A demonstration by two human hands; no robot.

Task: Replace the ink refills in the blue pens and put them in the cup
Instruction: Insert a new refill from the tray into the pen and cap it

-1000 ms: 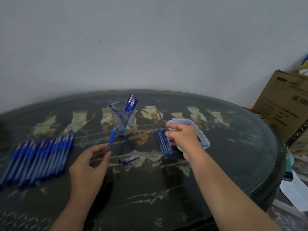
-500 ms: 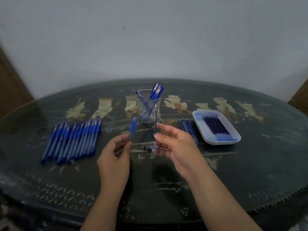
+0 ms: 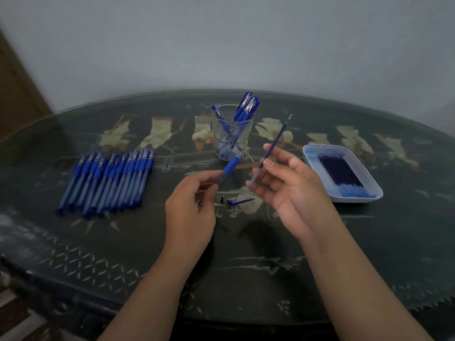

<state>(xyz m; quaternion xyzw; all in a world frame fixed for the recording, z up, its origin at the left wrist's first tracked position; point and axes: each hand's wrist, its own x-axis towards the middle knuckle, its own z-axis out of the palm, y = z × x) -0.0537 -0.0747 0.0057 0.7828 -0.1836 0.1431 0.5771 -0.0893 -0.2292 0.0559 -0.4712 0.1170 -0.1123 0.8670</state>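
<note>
My left hand [image 3: 189, 207] pinches an open blue pen barrel [image 3: 230, 166] that points up and right toward the cup. My right hand [image 3: 288, 190] holds a thin blue ink refill [image 3: 275, 141] between thumb and fingers, tilted with its tip up to the right. The two hands are close together above the table's middle. A clear glass cup [image 3: 232, 134] with several blue pens stands behind them. A blue pen cap [image 3: 240, 201] and a small metal tip [image 3: 222, 199] lie on the table between my hands.
A row of several blue pens [image 3: 110, 180] lies at the left on the dark glass-topped oval table [image 3: 270, 267]. A white tray [image 3: 369, 178] holding blue refills sits at the right. A grey wall stands behind the table.
My right hand left the refills beside the tray and brought one refill in front of me, then tilted it to the right. The left hand's pen barrel leaned toward it. The camera view shifted left.
</note>
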